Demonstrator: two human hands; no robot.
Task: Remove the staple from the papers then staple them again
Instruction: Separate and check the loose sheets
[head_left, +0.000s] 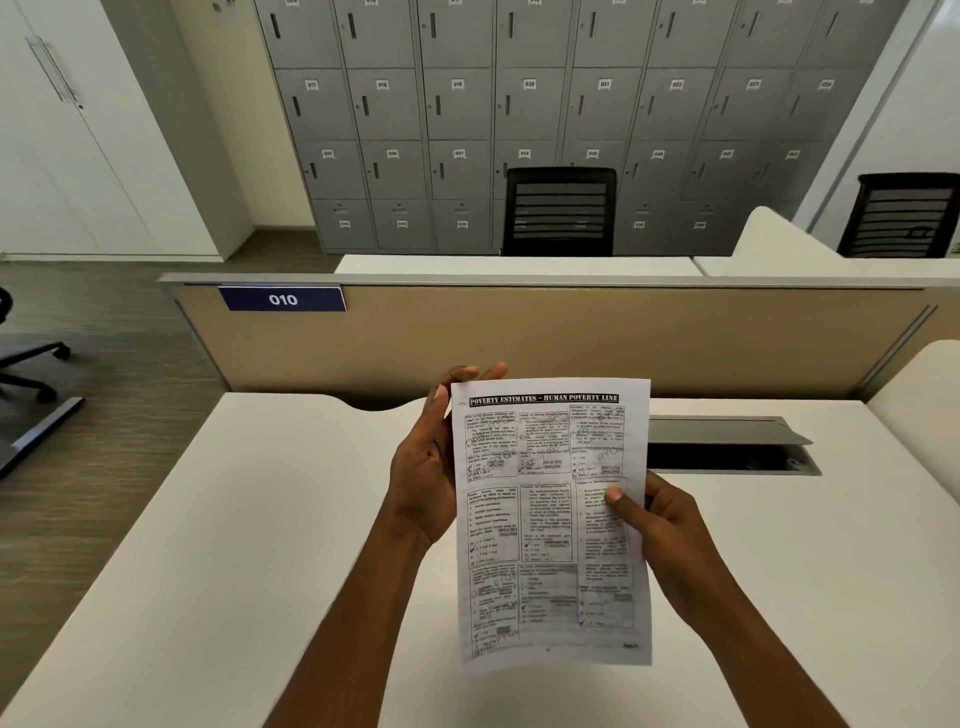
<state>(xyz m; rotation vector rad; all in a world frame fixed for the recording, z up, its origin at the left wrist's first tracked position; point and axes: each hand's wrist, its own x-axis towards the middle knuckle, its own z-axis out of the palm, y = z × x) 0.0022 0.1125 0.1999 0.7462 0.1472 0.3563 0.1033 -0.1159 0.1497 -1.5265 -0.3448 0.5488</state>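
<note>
White printed papers (550, 525) upright at frame centre above white tabletop (234, 519), left hand (423, 467) curled around their upper left edge, right hand (660, 525) pinching right edge, thumb on front.

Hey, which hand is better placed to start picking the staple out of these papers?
Left, probably. The left hand has its fingertips at the top left corner of the papers, where a small mark looks like the staple. The right hand pinches the right edge lower down, steadying the sheets.
</note>
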